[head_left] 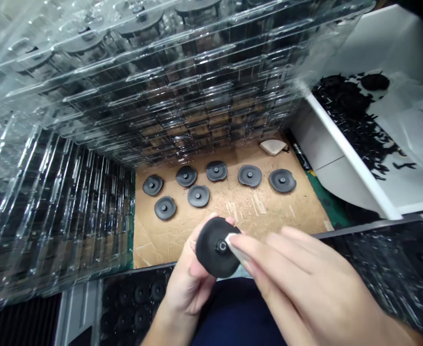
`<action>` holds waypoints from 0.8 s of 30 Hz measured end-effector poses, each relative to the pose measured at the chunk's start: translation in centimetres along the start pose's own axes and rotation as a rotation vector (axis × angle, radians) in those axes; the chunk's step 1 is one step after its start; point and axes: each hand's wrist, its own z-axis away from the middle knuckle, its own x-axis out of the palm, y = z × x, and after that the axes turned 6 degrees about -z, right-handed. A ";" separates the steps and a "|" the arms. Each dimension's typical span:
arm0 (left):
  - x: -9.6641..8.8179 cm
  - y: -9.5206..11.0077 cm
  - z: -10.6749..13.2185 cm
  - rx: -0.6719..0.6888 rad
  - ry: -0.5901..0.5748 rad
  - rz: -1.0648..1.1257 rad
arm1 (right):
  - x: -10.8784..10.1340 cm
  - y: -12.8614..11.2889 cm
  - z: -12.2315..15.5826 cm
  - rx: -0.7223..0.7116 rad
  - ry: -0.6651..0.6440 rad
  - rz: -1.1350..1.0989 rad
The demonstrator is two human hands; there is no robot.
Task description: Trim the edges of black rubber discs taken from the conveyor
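My left hand [188,283] grips a round black rubber disc [213,250] by its edge, face up, close above my lap. My right hand [305,278] comes in from the right and pinches a small silvery blade or tool [235,245] whose tip rests at the disc's centre hub. Several more black discs [199,195] lie in two loose rows on a brown cardboard sheet [255,206] just beyond my hands, none of them touched.
Tall stacks of clear plastic trays [143,91] holding black parts wall in the left and the back. A white bin [363,158] with black trimmings stands at the right. Dark trays of discs [139,298] sit at the lower left and the lower right.
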 end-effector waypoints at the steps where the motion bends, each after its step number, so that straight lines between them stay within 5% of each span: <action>1: -0.1 -0.2 0.0 0.026 0.003 0.007 | 0.0 0.0 0.4 0.026 -0.002 -0.030; 6: 0.3 -0.6 0.0 0.175 0.056 -0.038 | -0.3 2.3 1.3 0.271 -0.115 -0.574; 10: 1.1 -0.6 -0.1 0.260 0.052 -0.098 | -0.5 3.8 1.5 0.499 0.152 -0.563; 12: 1.3 -0.8 -0.1 0.261 0.052 -0.113 | -0.6 3.1 1.2 0.424 0.235 -0.464; 14: 1.3 -0.9 -0.1 0.244 0.054 -0.123 | -0.5 1.9 0.5 0.197 0.234 -0.370; 17: 0.8 -0.9 0.1 0.252 0.137 -0.159 | 0.2 0.5 -0.9 -0.089 0.096 -0.327; 21: 0.4 -0.5 0.3 0.251 0.176 -0.148 | 1.3 0.4 -2.5 -0.020 -0.144 -0.372; 24: 0.6 -0.5 0.5 0.154 0.187 -0.193 | 2.0 0.5 -2.8 -0.101 0.080 -0.299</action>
